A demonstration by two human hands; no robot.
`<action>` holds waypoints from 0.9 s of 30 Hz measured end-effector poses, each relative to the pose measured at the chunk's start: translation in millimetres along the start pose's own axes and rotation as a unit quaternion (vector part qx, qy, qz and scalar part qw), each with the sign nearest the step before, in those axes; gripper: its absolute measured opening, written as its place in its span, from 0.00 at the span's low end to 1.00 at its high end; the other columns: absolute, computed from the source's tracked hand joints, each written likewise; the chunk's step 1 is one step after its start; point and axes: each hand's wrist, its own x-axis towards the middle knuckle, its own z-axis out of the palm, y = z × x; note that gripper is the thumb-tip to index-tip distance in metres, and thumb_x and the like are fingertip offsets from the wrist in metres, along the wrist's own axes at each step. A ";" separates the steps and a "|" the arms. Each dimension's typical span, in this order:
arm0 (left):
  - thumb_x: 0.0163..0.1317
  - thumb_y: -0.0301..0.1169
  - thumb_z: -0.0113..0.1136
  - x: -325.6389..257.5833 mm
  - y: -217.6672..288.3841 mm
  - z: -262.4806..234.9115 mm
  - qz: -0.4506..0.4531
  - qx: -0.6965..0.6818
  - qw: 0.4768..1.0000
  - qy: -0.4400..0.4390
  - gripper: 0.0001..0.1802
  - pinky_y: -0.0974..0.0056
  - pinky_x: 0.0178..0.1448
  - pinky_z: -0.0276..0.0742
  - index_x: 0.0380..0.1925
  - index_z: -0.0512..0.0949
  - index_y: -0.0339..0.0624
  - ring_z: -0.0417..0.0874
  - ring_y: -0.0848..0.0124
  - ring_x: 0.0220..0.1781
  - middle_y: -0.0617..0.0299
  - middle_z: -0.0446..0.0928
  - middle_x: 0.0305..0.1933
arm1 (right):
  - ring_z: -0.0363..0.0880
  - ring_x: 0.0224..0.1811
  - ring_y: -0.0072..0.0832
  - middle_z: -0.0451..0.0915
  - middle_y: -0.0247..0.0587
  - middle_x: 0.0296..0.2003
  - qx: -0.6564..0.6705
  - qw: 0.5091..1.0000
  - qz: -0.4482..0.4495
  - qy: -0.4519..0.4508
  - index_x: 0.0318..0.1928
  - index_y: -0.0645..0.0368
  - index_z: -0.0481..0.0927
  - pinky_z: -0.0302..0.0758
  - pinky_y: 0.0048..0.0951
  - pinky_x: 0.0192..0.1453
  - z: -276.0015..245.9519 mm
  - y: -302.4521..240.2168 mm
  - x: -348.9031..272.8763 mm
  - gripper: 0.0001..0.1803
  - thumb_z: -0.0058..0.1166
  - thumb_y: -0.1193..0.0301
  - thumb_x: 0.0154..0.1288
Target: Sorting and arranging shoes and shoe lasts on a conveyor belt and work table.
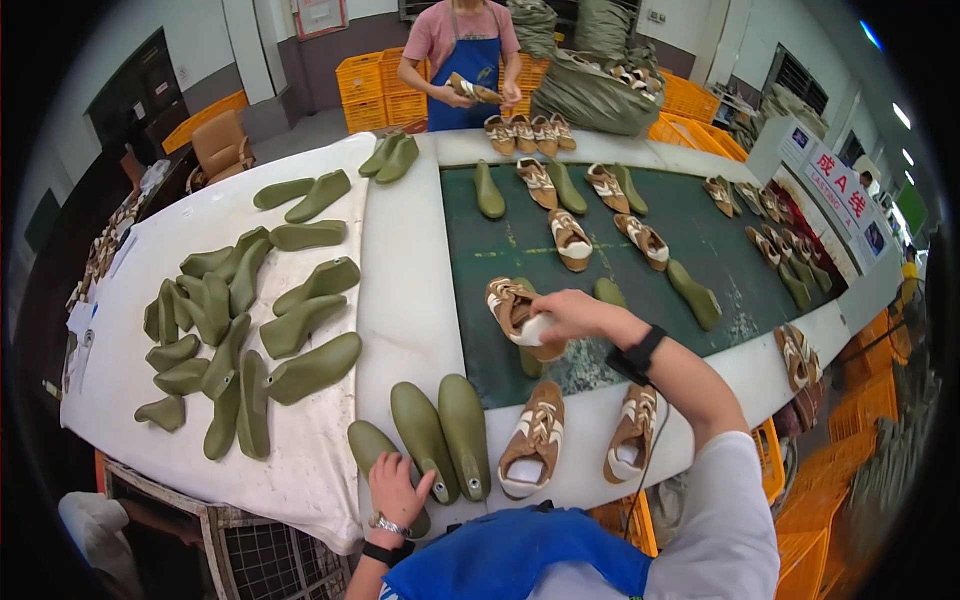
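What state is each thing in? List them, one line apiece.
Right hand, closed on the held shoe
Held shoe, laced, gripped at the heel
Left hand, fingers spread, over the nearest last
Nearest last, partly hidden
Paired lasts, lying side by side
Near shoes, soles down, laced
Lasts on the left, lying loose
Green belt, scuffed
Sack, open, shoes showing
Orange crates, stacked

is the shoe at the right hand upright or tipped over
Upright: the brown-and-white shoe at the right hand has its laces and opening facing up.

Shoe factory, by its conveyor belt (612,265), sneakers (573,252), shoe lasts (315,370) and orange crates (362,90)
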 end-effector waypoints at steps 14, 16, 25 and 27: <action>0.49 0.40 0.65 -3.4 13.4 -19.2 -0.015 -0.045 0.998 0.037 0.15 0.55 0.42 0.71 0.28 0.76 0.40 0.77 0.55 0.38 0.52 0.77 0.35 | 0.71 0.53 0.45 0.73 0.52 0.50 0.210 0.932 0.102 0.277 0.56 0.56 0.70 0.69 0.38 0.56 142.3 70.3 229.4 0.28 0.46 0.82 0.50; 0.49 0.39 0.65 -3.1 15.2 -21.1 -0.016 -0.055 0.998 0.031 0.15 0.55 0.42 0.71 0.28 0.75 0.40 0.76 0.56 0.37 0.53 0.76 0.34 | 0.70 0.55 0.45 0.73 0.52 0.52 0.228 0.941 0.086 0.236 0.56 0.55 0.70 0.69 0.37 0.57 146.8 78.5 224.2 0.28 0.46 0.82 0.50; 0.48 0.39 0.65 -1.4 -2.0 -4.7 0.028 -0.050 0.998 0.039 0.13 0.58 0.36 0.72 0.22 0.76 0.42 0.77 0.59 0.31 0.57 0.76 0.27 | 0.74 0.53 0.41 0.77 0.47 0.48 0.038 0.994 0.051 -0.089 0.51 0.54 0.76 0.71 0.35 0.56 94.1 88.2 135.9 0.23 0.52 0.74 0.49; 0.48 0.39 0.65 -3.8 -6.0 -7.2 0.021 -0.040 0.998 0.040 0.12 0.58 0.36 0.72 0.22 0.76 0.42 0.77 0.59 0.31 0.57 0.76 0.27 | 0.74 0.52 0.41 0.78 0.46 0.46 0.004 0.995 0.036 -0.092 0.51 0.54 0.76 0.71 0.36 0.55 74.9 64.3 111.5 0.23 0.53 0.73 0.49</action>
